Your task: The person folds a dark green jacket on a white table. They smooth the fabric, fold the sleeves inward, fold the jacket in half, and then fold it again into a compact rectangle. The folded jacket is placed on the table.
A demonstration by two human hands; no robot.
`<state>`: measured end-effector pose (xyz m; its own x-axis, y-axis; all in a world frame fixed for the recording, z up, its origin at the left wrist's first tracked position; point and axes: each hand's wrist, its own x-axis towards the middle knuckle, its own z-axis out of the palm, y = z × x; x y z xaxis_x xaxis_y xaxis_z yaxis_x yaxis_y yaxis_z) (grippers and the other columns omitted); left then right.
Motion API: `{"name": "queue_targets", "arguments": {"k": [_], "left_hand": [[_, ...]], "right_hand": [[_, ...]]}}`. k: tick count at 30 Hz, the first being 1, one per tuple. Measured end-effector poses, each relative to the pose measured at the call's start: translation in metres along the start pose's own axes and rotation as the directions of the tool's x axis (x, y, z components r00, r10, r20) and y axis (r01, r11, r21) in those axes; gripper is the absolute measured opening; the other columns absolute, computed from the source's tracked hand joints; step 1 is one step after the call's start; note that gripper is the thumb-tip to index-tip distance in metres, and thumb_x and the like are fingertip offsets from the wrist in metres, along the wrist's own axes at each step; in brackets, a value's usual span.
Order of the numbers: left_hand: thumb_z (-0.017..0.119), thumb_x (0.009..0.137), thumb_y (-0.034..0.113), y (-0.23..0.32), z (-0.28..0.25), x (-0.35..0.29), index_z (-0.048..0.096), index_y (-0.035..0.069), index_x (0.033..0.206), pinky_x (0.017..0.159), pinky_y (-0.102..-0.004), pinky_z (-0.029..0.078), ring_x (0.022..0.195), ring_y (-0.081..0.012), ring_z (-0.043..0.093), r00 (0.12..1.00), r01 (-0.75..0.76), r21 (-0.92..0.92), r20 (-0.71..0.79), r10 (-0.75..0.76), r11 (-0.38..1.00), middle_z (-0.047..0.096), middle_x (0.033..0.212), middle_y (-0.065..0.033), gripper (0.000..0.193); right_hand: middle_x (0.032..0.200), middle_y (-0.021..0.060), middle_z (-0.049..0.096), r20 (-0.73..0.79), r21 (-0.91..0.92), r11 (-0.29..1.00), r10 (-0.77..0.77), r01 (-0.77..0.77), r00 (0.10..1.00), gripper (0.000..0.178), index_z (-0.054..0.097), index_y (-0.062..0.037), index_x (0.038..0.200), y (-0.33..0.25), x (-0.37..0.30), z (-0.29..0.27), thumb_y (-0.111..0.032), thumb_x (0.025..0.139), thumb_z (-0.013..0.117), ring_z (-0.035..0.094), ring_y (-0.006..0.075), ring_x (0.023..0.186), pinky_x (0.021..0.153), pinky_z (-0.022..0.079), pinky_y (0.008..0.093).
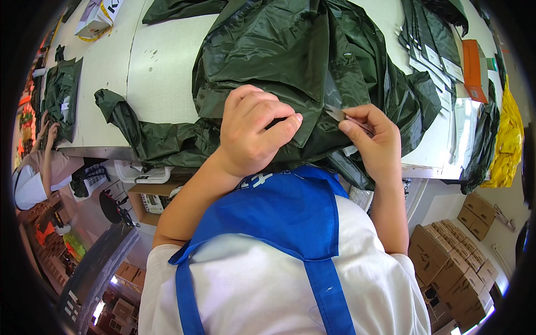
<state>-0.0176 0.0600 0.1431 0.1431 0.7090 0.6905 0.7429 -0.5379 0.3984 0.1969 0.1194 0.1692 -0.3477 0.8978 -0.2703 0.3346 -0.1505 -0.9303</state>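
Apron and shirt: a blue apron [279,218] over a white shirt [251,290] is seen nearest the camera; the lower body is cut off by the picture's edge.
Left hand: the left hand [251,131] is laid on the dark green garment [290,61], fingers curled and pressed together with a fold of cloth gripped under them; the fingertips are partly hidden in the fabric.
Right hand: the right hand [374,139] is held at the garment's edge, thumb and forefinger pinched on a small grey piece [338,113]; what that piece is cannot be made out.
Garment: it is spread in crumpled folds over the white table [162,67], one twisted end trailed toward the left edge; its lower part is hidden behind the hands and apron.
Right side: packed dark items in clear bags [432,53] are stacked beyond, and a yellow bundle [505,145] is bent by the rim.
Floor: brown cartons [452,262] are piled below the table.
Far left: another person [33,178] is half cut off at a second table.
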Motion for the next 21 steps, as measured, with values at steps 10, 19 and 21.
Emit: {"name": "queue_targets", "arguments": {"k": [10, 19, 21], "left_hand": [[0.063, 0.065, 0.013, 0.016, 0.008, 0.001, 0.069, 0.008, 0.086, 0.069, -0.0308, 0.047, 0.078, -0.0178, 0.059, 0.998, -0.002, 0.030, 0.055, 0.001, 1.000, 0.063, 0.089, -0.0017, 0.023], [0.064, 0.066, 0.003, -0.015, -0.019, -0.025, 0.067, 0.011, 0.087, 0.080, -0.0376, 0.045, 0.085, -0.0215, 0.060, 0.960, 0.218, 0.194, 0.136, -0.246, 0.956, 0.065, 0.090, -0.0026, 0.022], [0.059, 0.063, -0.005, -0.037, -0.039, -0.031, 0.067, 0.011, 0.089, 0.080, -0.0382, 0.045, 0.088, -0.0240, 0.059, 0.893, 0.320, 0.137, 0.287, -0.346, 0.938, 0.065, 0.091, -0.0049, 0.032]], "right_hand": [[0.077, -0.0059, 0.043, 0.165, 0.191, 0.980, -0.086, 0.054, 0.982, 0.047, 0.056, -0.0034, 0.110, 0.001, -0.007, 0.016, 0.001, 0.067, 0.073, 0.033, 0.0027, 0.063, 0.057, 0.028, 0.0168], [0.075, -0.0036, 0.046, 0.059, 0.066, 0.978, -0.204, 0.200, 0.977, 0.018, 0.062, -0.0011, 0.093, 0.034, -0.002, 0.013, 0.009, 0.078, 0.056, 0.037, 0.0039, 0.063, 0.056, 0.029, 0.0188], [0.079, -0.0043, 0.049, 0.056, 0.128, 0.987, -0.104, 0.096, 0.993, 0.016, 0.061, -0.0015, 0.096, 0.028, -0.002, 0.016, 0.006, 0.082, 0.057, 0.038, 0.0023, 0.065, 0.057, 0.029, 0.0170]]}}
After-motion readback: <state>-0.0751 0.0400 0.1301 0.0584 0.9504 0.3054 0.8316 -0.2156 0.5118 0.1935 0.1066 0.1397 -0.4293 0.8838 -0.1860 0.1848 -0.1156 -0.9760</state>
